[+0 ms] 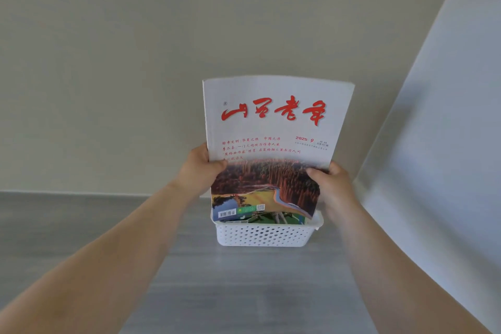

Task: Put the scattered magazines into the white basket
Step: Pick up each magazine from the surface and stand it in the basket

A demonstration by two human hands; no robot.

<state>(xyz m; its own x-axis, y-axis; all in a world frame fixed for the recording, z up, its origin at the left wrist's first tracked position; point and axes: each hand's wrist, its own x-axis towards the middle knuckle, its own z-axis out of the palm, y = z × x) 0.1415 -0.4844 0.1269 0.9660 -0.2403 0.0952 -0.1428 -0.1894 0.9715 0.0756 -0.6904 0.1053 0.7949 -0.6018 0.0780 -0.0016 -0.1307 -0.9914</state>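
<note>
I hold a magazine [271,144] upright, its long axis vertical, title at the top and cover facing me. My left hand [199,171] grips its left edge and my right hand [329,184] grips its right edge, thumbs on the cover. Its bottom edge sits inside the white basket [263,234], which stands on the grey tabletop [244,293] near the far edge by the wall [135,62].
</note>
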